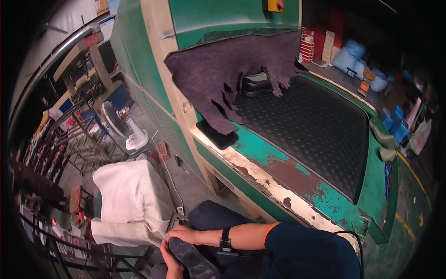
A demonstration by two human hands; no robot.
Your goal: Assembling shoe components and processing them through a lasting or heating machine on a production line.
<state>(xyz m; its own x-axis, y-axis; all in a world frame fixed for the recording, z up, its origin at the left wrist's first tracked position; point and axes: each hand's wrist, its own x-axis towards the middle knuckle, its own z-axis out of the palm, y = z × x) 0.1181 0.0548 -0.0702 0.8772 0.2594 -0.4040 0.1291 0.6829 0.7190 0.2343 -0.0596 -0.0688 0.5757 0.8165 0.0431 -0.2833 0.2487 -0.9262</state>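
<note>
Near the lower edge, a dark shoe (193, 256) is tilted with its ridged grey sole turned up. My right hand (182, 233) is closed over its upper end, with a dark band round the wrist. Along the shoe's left side, my left hand (170, 255) is wrapped against it, its fingers partly hidden. The shoe's upper is mostly out of sight beneath the sole. To the right, another black shoe (257, 86) sits on the studded black conveyor belt (311, 125), partly under a ragged purple-brown cloth curtain (232, 69).
The green machine's worn metal edge (278, 186) runs close to my right arm. A black pad (217, 136) lies at its corner. On my left are a cloth-draped seat (134, 200), a white fan (134, 135) and a metal rack (83, 144). Blue bags (350, 56) lie at the back right.
</note>
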